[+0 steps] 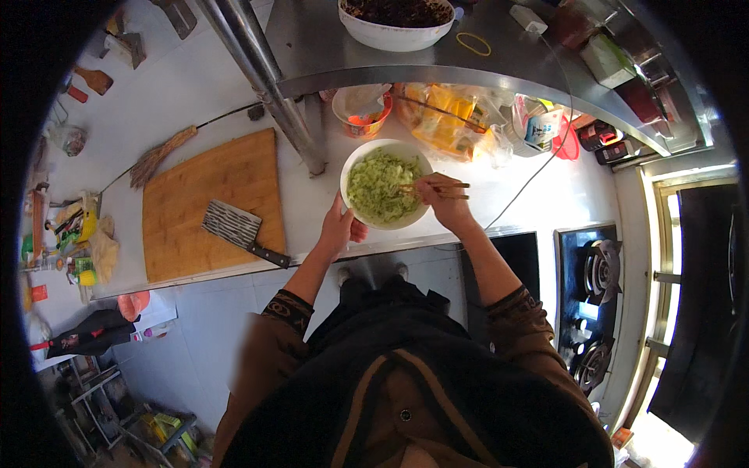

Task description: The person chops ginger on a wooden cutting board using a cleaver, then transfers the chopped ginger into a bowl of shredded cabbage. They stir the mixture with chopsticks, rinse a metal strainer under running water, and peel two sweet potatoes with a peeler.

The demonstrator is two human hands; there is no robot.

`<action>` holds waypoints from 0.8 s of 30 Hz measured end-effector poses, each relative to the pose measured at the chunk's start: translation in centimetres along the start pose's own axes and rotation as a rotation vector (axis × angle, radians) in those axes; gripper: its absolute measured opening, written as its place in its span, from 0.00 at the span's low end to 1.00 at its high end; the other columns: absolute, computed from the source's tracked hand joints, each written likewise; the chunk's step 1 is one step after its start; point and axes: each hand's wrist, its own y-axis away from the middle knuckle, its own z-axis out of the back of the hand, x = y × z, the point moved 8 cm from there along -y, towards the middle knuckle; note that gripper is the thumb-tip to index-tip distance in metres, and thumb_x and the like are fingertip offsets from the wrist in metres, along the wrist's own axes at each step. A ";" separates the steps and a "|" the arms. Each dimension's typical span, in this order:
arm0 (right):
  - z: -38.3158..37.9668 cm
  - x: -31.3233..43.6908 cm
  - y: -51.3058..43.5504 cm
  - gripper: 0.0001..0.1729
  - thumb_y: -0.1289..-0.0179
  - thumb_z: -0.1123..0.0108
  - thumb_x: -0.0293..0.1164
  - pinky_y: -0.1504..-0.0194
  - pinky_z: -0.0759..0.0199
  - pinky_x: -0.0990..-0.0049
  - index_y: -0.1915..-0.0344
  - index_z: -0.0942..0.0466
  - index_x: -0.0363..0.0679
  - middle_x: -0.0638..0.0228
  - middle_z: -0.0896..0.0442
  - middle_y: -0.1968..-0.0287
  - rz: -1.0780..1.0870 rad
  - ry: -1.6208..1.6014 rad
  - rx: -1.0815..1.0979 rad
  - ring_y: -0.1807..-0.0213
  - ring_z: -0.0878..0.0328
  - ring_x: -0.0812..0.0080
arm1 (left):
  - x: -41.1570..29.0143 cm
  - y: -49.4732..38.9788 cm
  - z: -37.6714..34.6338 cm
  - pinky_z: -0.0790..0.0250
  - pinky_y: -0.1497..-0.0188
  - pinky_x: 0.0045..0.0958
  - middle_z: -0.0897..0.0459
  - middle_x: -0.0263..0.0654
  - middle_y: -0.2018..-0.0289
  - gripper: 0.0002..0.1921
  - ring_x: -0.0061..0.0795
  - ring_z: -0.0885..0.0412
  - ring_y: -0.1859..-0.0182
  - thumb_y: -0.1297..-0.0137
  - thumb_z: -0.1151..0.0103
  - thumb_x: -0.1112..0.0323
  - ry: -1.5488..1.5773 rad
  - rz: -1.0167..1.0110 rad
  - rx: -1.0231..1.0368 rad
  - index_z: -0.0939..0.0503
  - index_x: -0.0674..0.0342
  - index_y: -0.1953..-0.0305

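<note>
A white bowl [355, 153] on the counter holds a heap of finely cut green vegetable [380, 184]. At the bowl's lower left rim is my left hand [340, 227], its thumb and fingers gripping the side. My right hand [446, 202] holds wooden chopsticks [453, 185] over the right rim, with their tips down in the vegetable. To the left, a cleaver [231, 224] with a patterned blade lies on a wooden cutting board [213, 175]. The cleaver's dark handle reaches the board's near right corner.
A metal post [257, 70] rises behind the board, beside a steel shelf [316, 55] bearing a large white bowl [398, 38] of dark food. Plastic bags [450, 114] and a tub [363, 120] sit beneath the shelf. A gas stove [576, 310] stands at right; a cable [538, 169] crosses the counter.
</note>
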 end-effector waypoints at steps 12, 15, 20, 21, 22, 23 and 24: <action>-1.9 0.8 -0.5 0.12 0.33 0.44 0.32 0.66 0.26 0.77 0.59 0.21 0.34 0.63 0.19 0.67 0.042 -0.014 -0.054 0.70 0.23 0.76 | 0.9 -0.5 0.3 0.25 0.74 0.28 0.20 0.41 0.74 0.27 0.25 0.22 0.78 0.25 0.67 0.65 0.034 0.033 -0.013 0.58 0.44 0.28; -3.4 2.3 0.7 0.11 0.34 0.44 0.31 0.67 0.27 0.76 0.61 0.20 0.34 0.62 0.18 0.68 0.136 -0.036 -0.029 0.70 0.23 0.75 | 0.8 -0.4 0.3 0.25 0.74 0.28 0.20 0.41 0.74 0.28 0.25 0.22 0.78 0.25 0.67 0.65 0.042 0.014 -0.018 0.58 0.44 0.28; -6.1 0.9 -1.0 0.11 0.37 0.43 0.31 0.68 0.27 0.72 0.61 0.20 0.34 0.61 0.18 0.68 0.113 0.062 -0.033 0.70 0.21 0.73 | 0.9 -0.3 0.2 0.26 0.77 0.27 0.21 0.42 0.76 0.29 0.26 0.23 0.80 0.26 0.68 0.68 0.057 0.029 -0.023 0.61 0.43 0.28; -5.1 -0.3 -1.6 0.12 0.37 0.43 0.31 0.67 0.26 0.72 0.60 0.20 0.34 0.61 0.18 0.68 0.017 0.118 -0.100 0.70 0.21 0.73 | 0.8 -0.3 0.2 0.26 0.77 0.27 0.21 0.42 0.76 0.29 0.26 0.23 0.80 0.26 0.68 0.69 0.053 0.026 -0.024 0.61 0.43 0.28; -3.9 0.7 -1.6 0.12 0.36 0.43 0.32 0.67 0.25 0.73 0.60 0.21 0.34 0.62 0.18 0.68 0.191 0.100 -0.150 0.69 0.21 0.74 | 0.8 -0.4 0.2 0.26 0.77 0.27 0.21 0.42 0.76 0.29 0.26 0.23 0.80 0.26 0.68 0.69 0.049 0.023 -0.022 0.61 0.43 0.28; -3.0 0.4 -2.1 0.12 0.33 0.45 0.33 0.66 0.25 0.75 0.60 0.21 0.34 0.64 0.17 0.67 0.201 0.083 -0.109 0.69 0.21 0.76 | 0.8 -0.4 0.2 0.26 0.76 0.27 0.21 0.41 0.76 0.29 0.26 0.23 0.80 0.26 0.68 0.69 0.052 0.023 -0.020 0.61 0.43 0.28; -1.4 -0.6 -2.1 0.12 0.33 0.46 0.32 0.66 0.25 0.76 0.60 0.21 0.34 0.65 0.17 0.67 0.134 0.009 -0.117 0.69 0.21 0.76 | 0.7 -0.4 0.2 0.26 0.76 0.27 0.21 0.41 0.76 0.29 0.26 0.23 0.80 0.26 0.68 0.69 0.046 0.012 -0.021 0.61 0.44 0.28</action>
